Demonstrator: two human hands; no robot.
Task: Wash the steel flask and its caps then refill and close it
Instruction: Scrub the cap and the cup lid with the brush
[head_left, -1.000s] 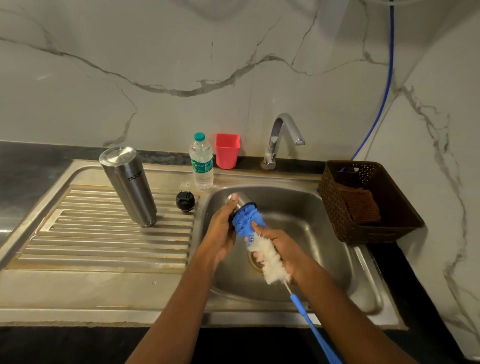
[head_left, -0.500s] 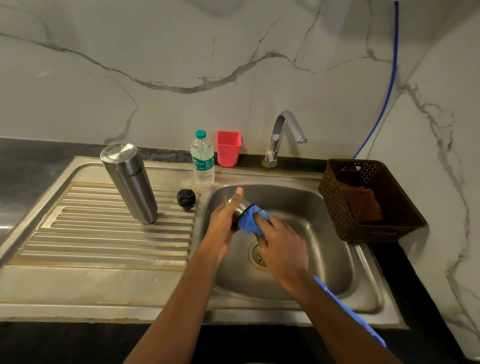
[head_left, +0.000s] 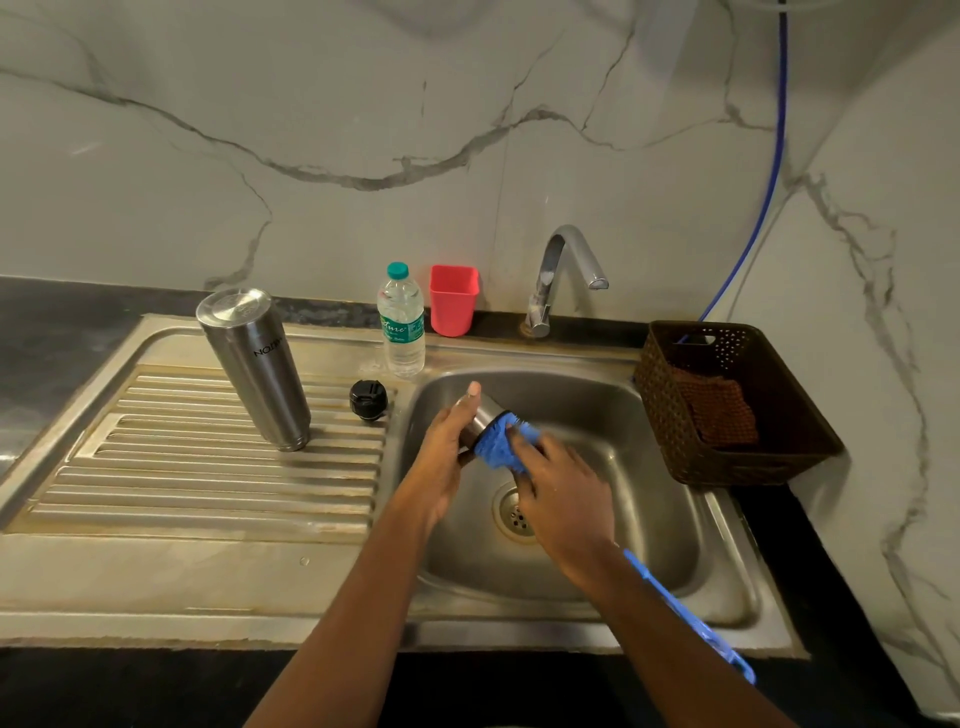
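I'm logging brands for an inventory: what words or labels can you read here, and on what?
"NO...": dark letters on the steel flask, the rest unclear.
"...tme": script on the label of the water bottle, start cut off; small print below too blurred.
No other text shows.

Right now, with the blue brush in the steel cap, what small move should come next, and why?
Probably twist the brush a turn inside the steel cap: its blue head sits in the cap's mouth, the right hand grips it close up, and the left hand holds the cap tilted over the sink.
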